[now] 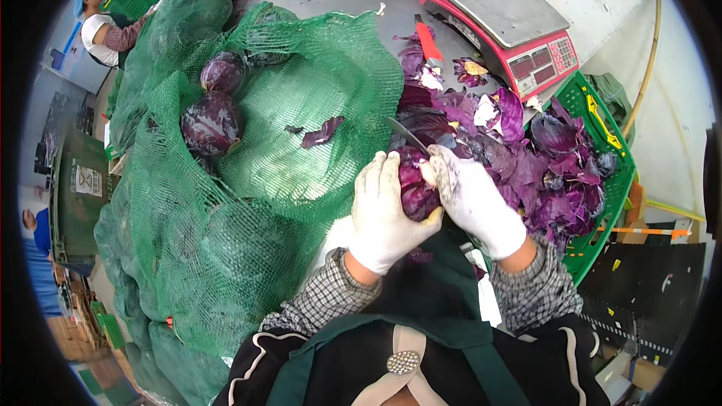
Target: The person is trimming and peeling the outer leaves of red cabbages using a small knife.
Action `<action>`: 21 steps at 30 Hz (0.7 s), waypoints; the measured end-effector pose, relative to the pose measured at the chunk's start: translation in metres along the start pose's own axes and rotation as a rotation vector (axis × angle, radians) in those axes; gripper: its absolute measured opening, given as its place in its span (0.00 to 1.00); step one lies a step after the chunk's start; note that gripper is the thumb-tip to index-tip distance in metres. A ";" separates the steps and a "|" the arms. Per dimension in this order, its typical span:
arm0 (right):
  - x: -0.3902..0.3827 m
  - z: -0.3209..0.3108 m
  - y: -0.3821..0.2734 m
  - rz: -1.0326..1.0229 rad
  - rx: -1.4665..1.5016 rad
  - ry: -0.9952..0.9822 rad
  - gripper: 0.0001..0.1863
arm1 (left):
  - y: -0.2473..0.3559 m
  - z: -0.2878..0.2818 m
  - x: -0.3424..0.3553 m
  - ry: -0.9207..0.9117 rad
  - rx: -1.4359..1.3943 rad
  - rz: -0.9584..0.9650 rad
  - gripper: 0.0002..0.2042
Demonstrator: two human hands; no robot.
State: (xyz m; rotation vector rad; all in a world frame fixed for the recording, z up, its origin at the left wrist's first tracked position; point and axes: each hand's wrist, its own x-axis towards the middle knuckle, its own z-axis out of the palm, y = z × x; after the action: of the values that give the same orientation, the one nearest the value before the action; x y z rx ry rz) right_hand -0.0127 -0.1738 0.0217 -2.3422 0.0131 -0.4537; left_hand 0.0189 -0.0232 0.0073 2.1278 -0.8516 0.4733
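Note:
White gloves cover both hands, which meet in front of my body. My left hand [381,207] is wrapped round the left side of a purple cabbage [416,199], thumb along its near edge. At the cabbage's right, my right hand [475,197] is closed, with a knife blade [407,135] sticking out past its fingers toward the upper left; the handle is hidden. Its thumb side rests against the pale stem end of the cabbage. Loose purple cabbage leaves [519,169] lie heaped just right of my hands.
An opened green mesh sack [301,203] with whole purple cabbages [210,122] spreads on the left, beside more full sacks. A red-and-silver scale [519,26] stands at the back right, near an orange-handled tool [429,43]. Right of the leaves is a green crate [613,203]. A co-worker [105,30] stands far left.

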 end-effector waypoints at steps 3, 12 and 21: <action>0.023 -0.011 0.007 -0.068 0.129 -0.145 0.11 | 0.000 0.003 0.002 0.010 0.032 -0.038 0.42; 0.007 -0.003 0.054 0.230 0.230 0.019 0.14 | -0.009 -0.010 -0.039 0.076 -0.047 0.103 0.48; -0.031 -0.028 -0.057 -0.110 -0.174 0.063 0.10 | -0.001 -0.063 -0.056 -0.028 -0.899 -0.776 0.46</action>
State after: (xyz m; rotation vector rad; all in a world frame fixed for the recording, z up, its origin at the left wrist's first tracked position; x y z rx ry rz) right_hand -0.0582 -0.1461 0.0688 -2.5075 -0.0482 -0.6016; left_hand -0.0231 0.0502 0.0140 1.4333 -0.1216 -0.3097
